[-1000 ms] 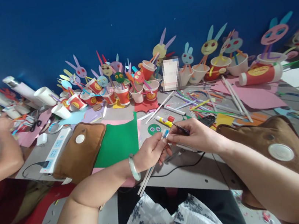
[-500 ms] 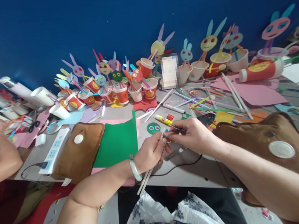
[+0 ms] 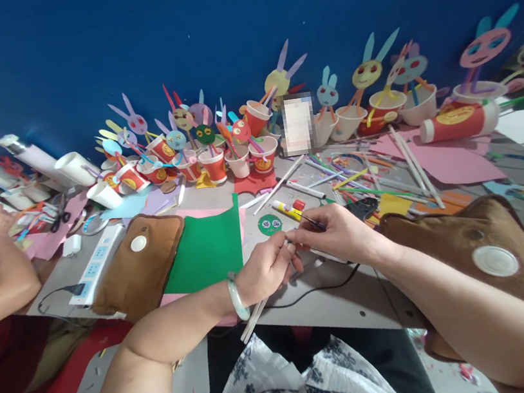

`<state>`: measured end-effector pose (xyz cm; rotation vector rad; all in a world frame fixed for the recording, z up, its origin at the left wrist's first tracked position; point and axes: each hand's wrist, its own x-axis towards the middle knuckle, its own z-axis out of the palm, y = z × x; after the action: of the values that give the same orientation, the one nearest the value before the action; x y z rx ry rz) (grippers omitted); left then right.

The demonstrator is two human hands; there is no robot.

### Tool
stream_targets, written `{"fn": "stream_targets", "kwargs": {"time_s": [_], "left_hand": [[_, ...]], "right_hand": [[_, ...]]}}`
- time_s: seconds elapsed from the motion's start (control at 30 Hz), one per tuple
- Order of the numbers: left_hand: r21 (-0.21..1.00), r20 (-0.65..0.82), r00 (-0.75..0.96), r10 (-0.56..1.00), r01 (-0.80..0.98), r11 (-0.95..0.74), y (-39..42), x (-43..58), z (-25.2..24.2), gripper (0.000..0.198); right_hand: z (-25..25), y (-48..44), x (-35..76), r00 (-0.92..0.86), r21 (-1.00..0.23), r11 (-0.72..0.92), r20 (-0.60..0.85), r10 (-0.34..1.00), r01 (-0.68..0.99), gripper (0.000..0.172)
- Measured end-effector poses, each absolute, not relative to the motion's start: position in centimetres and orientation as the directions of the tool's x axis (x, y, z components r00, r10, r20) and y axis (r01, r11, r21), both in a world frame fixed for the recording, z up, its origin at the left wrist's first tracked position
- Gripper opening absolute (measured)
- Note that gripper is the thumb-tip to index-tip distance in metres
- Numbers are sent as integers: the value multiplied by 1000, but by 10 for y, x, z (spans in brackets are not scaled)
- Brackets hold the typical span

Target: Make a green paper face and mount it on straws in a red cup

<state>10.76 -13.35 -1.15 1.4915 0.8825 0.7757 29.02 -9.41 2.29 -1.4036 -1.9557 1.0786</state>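
My left hand [image 3: 266,264], with a pale bangle at the wrist, is closed around thin white paper sticks [image 3: 255,323] whose lower ends stick out below the palm. My right hand [image 3: 336,235] is closed too, and its fingertips meet those of my left hand. A thin dark pen-like thing [image 3: 313,222] shows at its fingers; its exact kind is unclear. What is pinched where the fingertips meet is hidden. Just beyond my hands lie a green paper disc [image 3: 270,224] with two eyes, a yellow glue stick [image 3: 287,210] and its red cap [image 3: 299,205].
Green paper [image 3: 208,249] and a brown plush hot-water bag [image 3: 139,262] lie left, beside a power strip [image 3: 99,265]. Another brown bag [image 3: 475,257] lies right. Paper cups [image 3: 213,165] with rabbit figures line the back wall. Another person's arm [image 3: 6,265] is at far left.
My right hand has shifted and turned slightly, with the dark thin thing tilting at its fingers. My left hand stays almost in place, still holding the paper sticks.
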Motion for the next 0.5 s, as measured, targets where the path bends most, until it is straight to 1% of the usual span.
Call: {"fn": "stream_targets", "kwargs": {"time_s": [0.2, 0.3, 0.37, 0.5], "left_hand": [[1000, -22, 506, 862, 6, 22, -132, 109, -15, 39], [996, -44, 515, 856, -46, 79, -131, 109, -11, 43], [992, -69, 514, 855, -58, 116, -130, 109, -6, 44], [988, -104, 493, 864, -52, 148, -128, 108, 0, 47]], "right_hand": [[19, -93, 290, -355, -787, 276, 78, 932, 552, 53], [19, -93, 290, -377, -803, 312, 119, 919, 507, 50], [19, -92, 290, -397, -833, 313, 124, 909, 457, 46], [22, -92, 291, -423, -880, 271, 91, 902, 389, 41]]}}
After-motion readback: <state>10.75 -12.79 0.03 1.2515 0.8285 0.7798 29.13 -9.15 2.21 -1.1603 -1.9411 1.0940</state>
